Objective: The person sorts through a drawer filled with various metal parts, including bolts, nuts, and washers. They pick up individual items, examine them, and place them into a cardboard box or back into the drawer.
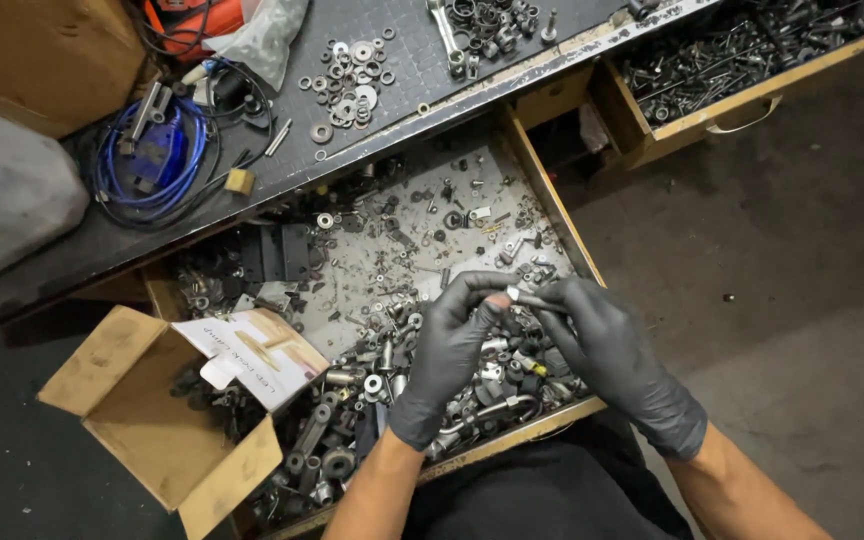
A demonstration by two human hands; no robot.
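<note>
Fingers of both gloved hands, left hand [449, 345] and right hand [612, 355], pinch small metal bolt [527, 298] over hardware-filled drawer [552, 205].

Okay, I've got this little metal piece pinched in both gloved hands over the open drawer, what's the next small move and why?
Probably carry the small metal piece up to the washers on the benchtop. Both the left hand and right hand pinch it above the open drawer of mixed hardware, while sorted piles already sit on the bench.
</note>
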